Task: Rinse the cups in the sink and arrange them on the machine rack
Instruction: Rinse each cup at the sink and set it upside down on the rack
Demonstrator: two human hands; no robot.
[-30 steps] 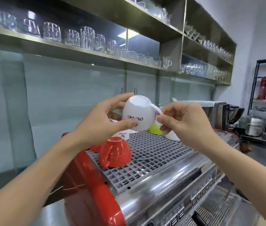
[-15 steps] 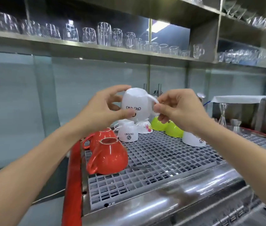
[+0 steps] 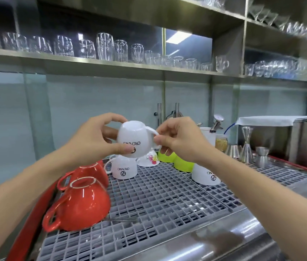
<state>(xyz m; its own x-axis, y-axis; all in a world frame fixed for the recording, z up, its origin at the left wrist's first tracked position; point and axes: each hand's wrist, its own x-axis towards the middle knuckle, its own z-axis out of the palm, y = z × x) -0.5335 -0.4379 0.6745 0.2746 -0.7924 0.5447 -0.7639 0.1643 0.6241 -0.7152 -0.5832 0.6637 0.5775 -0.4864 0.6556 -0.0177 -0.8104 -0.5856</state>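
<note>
I hold a white cup (image 3: 134,138) upside down above the grey grid rack (image 3: 160,200) on top of the espresso machine. My left hand (image 3: 94,142) grips its body between thumb and fingers. My right hand (image 3: 179,140) pinches its handle. On the rack, upside down, stand two red cups (image 3: 81,202), a white logo cup (image 3: 123,169) right below the held one, a flowered cup (image 3: 149,159), two lime-green cups (image 3: 182,162) and another white logo cup (image 3: 205,175). The sink is out of sight.
Steel jiggers (image 3: 246,147) and a small jar (image 3: 221,142) stand at the rack's back right, beside a box under a white cloth (image 3: 273,120). Glasses line the steel shelves (image 3: 111,65) above. The machine's red side (image 3: 30,219) runs along the left.
The view has swung left and down over the rack. Both hands keep the white cup upside down and have carried it lower, toward the white logo cup.
</note>
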